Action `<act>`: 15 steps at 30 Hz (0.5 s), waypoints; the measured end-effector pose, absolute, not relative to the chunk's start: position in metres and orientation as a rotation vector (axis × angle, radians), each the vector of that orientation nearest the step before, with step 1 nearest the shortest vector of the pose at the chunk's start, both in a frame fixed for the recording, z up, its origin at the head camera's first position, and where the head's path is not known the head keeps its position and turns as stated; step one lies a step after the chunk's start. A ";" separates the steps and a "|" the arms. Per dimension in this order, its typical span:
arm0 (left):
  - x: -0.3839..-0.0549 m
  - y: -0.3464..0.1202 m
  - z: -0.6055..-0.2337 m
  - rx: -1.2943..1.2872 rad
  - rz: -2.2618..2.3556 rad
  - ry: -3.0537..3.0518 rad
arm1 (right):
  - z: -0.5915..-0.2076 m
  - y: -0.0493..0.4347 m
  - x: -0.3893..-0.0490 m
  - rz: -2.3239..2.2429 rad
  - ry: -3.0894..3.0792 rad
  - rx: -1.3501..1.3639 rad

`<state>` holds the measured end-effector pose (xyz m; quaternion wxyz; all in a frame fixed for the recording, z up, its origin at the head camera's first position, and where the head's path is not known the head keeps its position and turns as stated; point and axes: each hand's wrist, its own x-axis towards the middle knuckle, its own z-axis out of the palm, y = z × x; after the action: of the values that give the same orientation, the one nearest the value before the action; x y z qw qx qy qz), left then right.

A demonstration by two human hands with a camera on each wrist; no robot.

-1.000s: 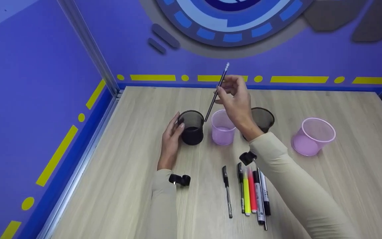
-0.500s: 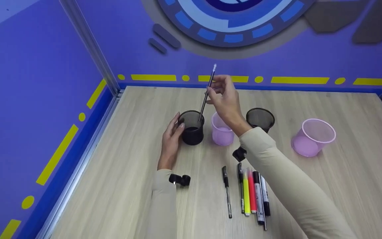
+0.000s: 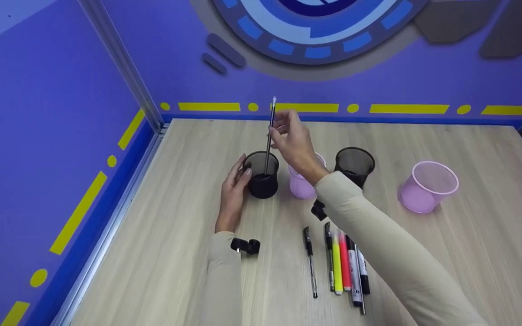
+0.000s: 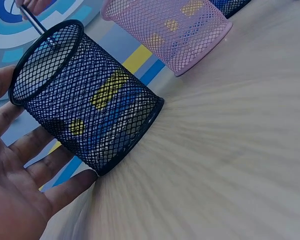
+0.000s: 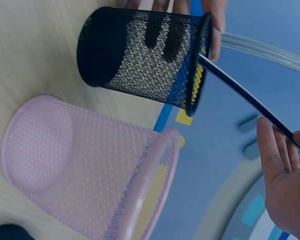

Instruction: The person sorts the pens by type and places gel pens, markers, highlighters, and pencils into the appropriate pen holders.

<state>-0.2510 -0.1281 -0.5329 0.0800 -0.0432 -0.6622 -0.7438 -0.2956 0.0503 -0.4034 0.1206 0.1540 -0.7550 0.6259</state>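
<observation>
A dark pencil (image 3: pixel 268 140) with a pale end uppermost stands almost upright, its lower part inside the left black mesh pen holder (image 3: pixel 262 186). My right hand (image 3: pixel 293 140) pinches its upper half between thumb and fingers, above the rim. In the right wrist view the pencil (image 5: pixel 245 94) slants into the mouth of the holder. My left hand (image 3: pixel 233 194) holds that holder from its left side, thumb near the front rim and fingers against the mesh. Close up in the left wrist view, the fingers (image 4: pixel 32 145) are spread along the mesh wall.
Right of it stand a pink mesh holder (image 3: pixel 301 186), partly behind my right wrist, another black one (image 3: pixel 355 159) and another pink one (image 3: pixel 428 188). Nearer lie a single pen (image 3: pixel 310 262) and a row with a yellow highlighter (image 3: pixel 337 267), a red one (image 3: pixel 345 262) and several pens and markers.
My right hand has moved left and slightly down with the pencil, whose lower end has gone from beside the black holder's rim to inside it. The left hand has stayed put.
</observation>
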 end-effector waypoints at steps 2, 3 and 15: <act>-0.250 -0.127 -0.533 -0.120 -2.220 -1.993 | -0.408 0.050 -0.296 1.833 -2.217 0.449; -0.250 -0.127 -0.533 -0.118 -2.219 -1.997 | -0.409 0.050 -0.296 1.837 -2.225 0.449; -0.251 -0.129 -0.533 -0.115 -2.218 -1.996 | -0.418 0.053 -0.294 1.795 -2.384 0.463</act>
<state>-0.2506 -0.1286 -0.5331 0.0776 -0.0383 -0.6663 -0.7406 -0.2942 0.0528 -0.4182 0.0606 0.1531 -0.7879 0.5933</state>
